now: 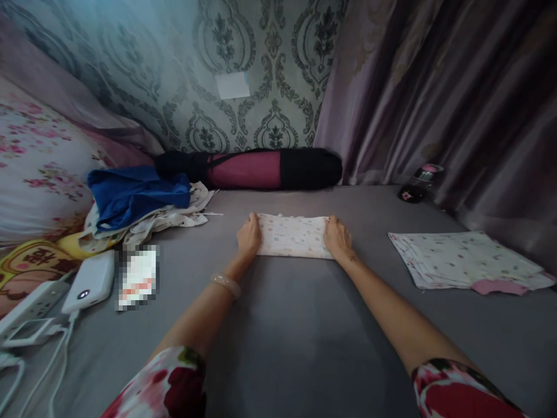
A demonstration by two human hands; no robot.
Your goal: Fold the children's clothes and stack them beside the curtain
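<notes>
A small folded white cloth (292,235) with a fine coloured print lies on the grey sheet (287,325) in front of me. My left hand (249,237) grips its left end with fingers curled over the edge. My right hand (337,238) holds its right end the same way. A pale bangle sits on my left wrist.
A stack of folded printed cloths (465,258) lies at the right. A blue garment (134,194) tops a heap of cloths at the left. A black and pink roll bag (250,168) lies by the wall. A white power bank (89,281) and cables sit at left; a bottle (420,183) rests by the curtain.
</notes>
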